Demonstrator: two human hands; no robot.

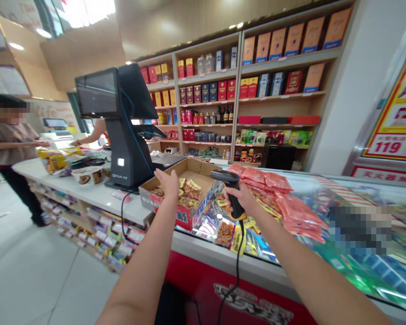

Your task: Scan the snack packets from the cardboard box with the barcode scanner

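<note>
My right hand (242, 197) is closed round the grip of a black barcode scanner (229, 186), held above yellow snack packets (227, 233) on the glass counter (358, 198). The scanner's cable hangs down over the red counter front. My left hand (168, 184) reaches into an open cardboard box (186, 193) of yellow snack packets, fingers curled down among them; what they hold, if anything, is hidden. A row of orange-red packets (284, 198) lies to the right of the scanner.
A black checkout terminal (122, 122) with screens stands left of the box on a white counter (88, 192). Another person (10, 140) stands at far left beside goods. Shelves of boxes and bottles (243, 90) fill the back wall. Small goods racks line the counter front.
</note>
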